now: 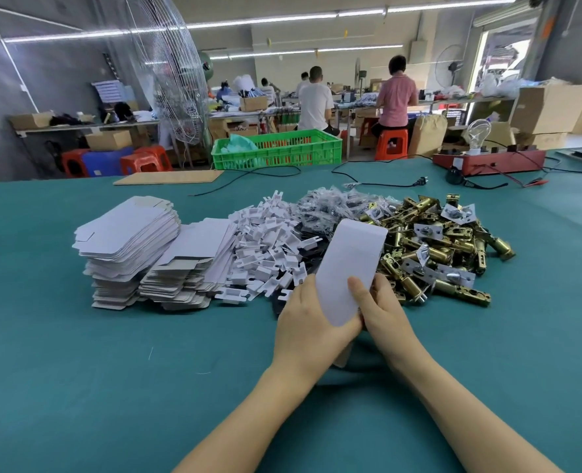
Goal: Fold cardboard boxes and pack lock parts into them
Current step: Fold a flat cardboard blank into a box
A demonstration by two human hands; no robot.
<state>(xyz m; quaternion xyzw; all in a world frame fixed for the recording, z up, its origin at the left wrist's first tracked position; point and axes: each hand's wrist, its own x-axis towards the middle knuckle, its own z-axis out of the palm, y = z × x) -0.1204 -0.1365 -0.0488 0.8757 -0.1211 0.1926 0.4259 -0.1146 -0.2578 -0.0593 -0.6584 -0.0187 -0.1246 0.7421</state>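
White cardboard box [349, 268] sits at the centre of the view, held above the green worktop [77, 370] and tilted away toward 12 o'clock, long face up. Left hand [308, 327] cups the near end from 9 o'clock, fingers wrapped under it; right hand [383, 310] closes in from 3 o'clock with the thumb [359, 288] pressed flat on the top face, so both grips are curled round the box, not spread. Near end is hidden between the palms, so can't tell if the flap is tucked yet; judging by the hold, they're squaring the sleeve or closing that end, with the far end left free for loading. Supplies are fanned in an arc within reach: flat box blanks [129, 244] stacked at 10 o'clock, a second slumped stack [194, 261] just beside it, white plastic inserts [269, 244] at 11, bagged small parts [334, 203] at 12, brass latch bolts [436, 247] at 1–2 o'clock, piles touching each other. That order likely matches pack sequence: blank, insert, bag, latch. Next move probably calls for one hand to let go and reach to the latch pile, nearest the right hand. Risk: a one-handed hold lets the thin card collapse or the flap pop open. Green crate [277, 150] and red tester box [487, 162] sit at the far edge, unused.
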